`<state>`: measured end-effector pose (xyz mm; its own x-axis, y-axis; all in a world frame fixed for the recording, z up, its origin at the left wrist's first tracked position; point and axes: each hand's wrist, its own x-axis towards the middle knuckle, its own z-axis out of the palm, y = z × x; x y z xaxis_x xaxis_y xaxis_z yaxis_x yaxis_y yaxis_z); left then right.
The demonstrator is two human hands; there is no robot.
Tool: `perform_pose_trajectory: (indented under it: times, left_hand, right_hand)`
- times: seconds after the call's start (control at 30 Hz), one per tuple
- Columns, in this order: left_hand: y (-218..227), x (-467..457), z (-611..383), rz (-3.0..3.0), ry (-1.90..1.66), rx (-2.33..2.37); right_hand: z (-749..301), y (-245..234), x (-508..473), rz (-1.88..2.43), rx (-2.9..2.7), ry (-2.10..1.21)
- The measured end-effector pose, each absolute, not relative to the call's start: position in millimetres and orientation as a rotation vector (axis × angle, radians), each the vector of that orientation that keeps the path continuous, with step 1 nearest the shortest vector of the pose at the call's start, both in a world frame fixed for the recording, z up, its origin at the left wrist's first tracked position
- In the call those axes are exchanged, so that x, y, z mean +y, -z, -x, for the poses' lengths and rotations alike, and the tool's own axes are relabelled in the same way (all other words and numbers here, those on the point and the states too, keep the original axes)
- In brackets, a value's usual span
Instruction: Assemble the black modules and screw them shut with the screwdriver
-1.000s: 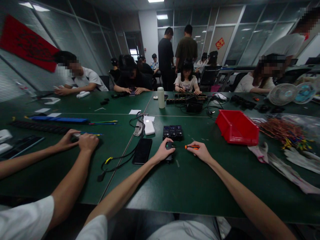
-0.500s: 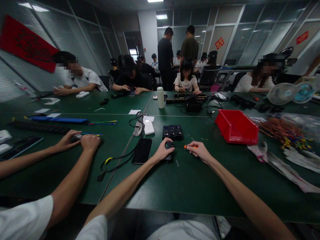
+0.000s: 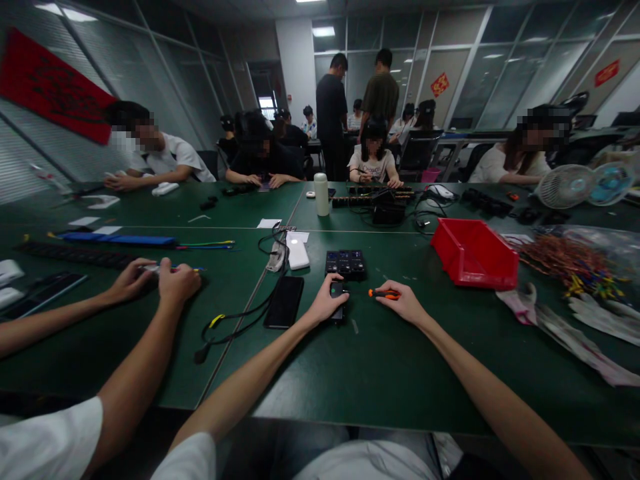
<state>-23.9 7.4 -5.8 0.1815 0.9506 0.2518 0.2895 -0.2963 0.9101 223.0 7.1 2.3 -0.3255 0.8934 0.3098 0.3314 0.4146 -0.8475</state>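
My left hand (image 3: 326, 303) is closed around a small black block-shaped part (image 3: 337, 295) that rests on the green table (image 3: 380, 360). My right hand (image 3: 404, 303) grips a small screwdriver with an orange handle (image 3: 383, 293), whose thin tip points left toward the black part. A black tray of similar parts (image 3: 345, 264) lies just beyond my hands. A dark phone (image 3: 285, 301) lies flat to the left of my left hand.
A red bin (image 3: 475, 253) stands at the right, with a heap of coloured wires (image 3: 570, 261) and grey gloves (image 3: 565, 327) past it. A co-worker's two hands (image 3: 155, 280) work on the table at my left. Cables, a white bottle (image 3: 322, 195) and seated people lie beyond.
My hands have barely moved; the screwdriver stays aimed at the black part. The co-worker's hands at the left shifted slightly. A standing person at the far right has left the view.
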Motion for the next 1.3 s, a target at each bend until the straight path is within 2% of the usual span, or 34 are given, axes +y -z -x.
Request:
perform_pose_trajectory:
  times: [0.27,0.53,0.7,1.07,1.3]
  left_hand:
    - [8.5,9.3,24.5,-1.766,-1.122,1.147]
    - [9.7,11.1,25.4,-1.790,-1.102,1.140]
    - [9.8,10.7,25.5,-1.779,-1.105,1.153]
    - [11.6,11.6,24.9,-1.767,-1.120,1.161]
    - [12.4,11.8,25.9,-1.753,-1.129,1.155]
  right_hand:
    - [-222.0,-7.3,2.4,0.991,-1.960,-0.683]
    - [-221.0,-5.5,3.7,1.062,-1.972,-0.686]
    - [-219.0,-8.5,2.0,1.085,-1.948,-0.768]
    - [-216.4,-8.6,2.5,1.147,-1.767,-1.170]
    - [-215.2,-5.4,4.9,1.156,-1.739,-1.210]
